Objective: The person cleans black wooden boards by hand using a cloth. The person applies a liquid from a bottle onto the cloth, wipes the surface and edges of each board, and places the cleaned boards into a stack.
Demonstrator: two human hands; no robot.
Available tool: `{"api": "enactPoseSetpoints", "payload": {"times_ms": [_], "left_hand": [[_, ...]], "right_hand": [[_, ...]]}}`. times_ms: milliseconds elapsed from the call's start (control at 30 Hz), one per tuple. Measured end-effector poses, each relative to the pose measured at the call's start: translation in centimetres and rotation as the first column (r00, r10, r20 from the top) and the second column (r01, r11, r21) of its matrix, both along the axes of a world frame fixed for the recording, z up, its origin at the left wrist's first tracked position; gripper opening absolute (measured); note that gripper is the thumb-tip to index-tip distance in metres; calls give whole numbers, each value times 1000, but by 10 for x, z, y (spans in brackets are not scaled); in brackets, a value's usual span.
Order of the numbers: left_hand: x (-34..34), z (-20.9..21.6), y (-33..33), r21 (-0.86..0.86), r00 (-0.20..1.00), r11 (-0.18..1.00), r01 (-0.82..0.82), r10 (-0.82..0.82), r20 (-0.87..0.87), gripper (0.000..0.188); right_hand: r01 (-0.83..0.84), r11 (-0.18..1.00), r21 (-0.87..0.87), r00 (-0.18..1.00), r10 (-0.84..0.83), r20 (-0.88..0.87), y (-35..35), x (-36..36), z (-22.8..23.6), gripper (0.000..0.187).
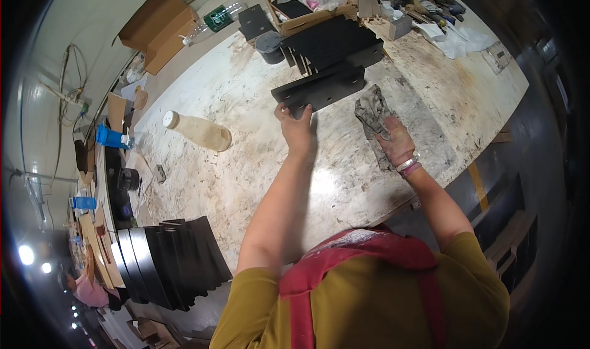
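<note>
Tilted on the worktable is a narrow black panel (319, 91) with small holes along it. My left hand (296, 129) grips its near left edge, thumb and fingers apart around that edge. My right hand (398, 141), dark with smudges, holds a crumpled, stained grey rag (372, 112) against the tabletop, right of the panel. Just beyond the panel lies a stack of similar black pieces (335, 44). A dark round tub (269, 46) stands at the stack's left end.
A cloudy plastic bottle (200, 132) lies left of my left arm. More black panels (175, 260) are stacked at the table's left near edge. Farther back are a cardboard box (353, 12) and scattered tools (439, 11). Another person (92, 290) is at far left.
</note>
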State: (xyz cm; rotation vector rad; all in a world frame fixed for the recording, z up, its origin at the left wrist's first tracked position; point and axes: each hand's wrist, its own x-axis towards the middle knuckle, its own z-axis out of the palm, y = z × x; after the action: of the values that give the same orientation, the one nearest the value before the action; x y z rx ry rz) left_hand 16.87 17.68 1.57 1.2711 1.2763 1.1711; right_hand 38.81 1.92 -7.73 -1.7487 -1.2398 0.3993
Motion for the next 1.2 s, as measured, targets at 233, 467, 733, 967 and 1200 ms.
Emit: {"api": "enactPoseSetpoints", "payload": {"times_ms": [233,467,733,967,1200], "left_hand": [[-32,41,-50,-121,899,921,370,-322,298,28],[-82,32,-155,-563,836,665,491,-178,519,32],[-89,24,-168,-695,862,604,390,26,507,27],[-114,-1,-167,-517,714,617,593,-106,693,36],[-106,1,-172,-532,748,653,539,-80,659,34]], "right_hand": [[108,981,-160,979,-76,190,-8,11,64,43],[-612,783,112,717,489,497,-32,-122,102,32],[24,904,-427,842,212,497,10,-12,137,28],[-191,812,-551,805,451,386,7,-134,131,26],[-280,839,-468,717,506,479,4,-106,148,32]]}}
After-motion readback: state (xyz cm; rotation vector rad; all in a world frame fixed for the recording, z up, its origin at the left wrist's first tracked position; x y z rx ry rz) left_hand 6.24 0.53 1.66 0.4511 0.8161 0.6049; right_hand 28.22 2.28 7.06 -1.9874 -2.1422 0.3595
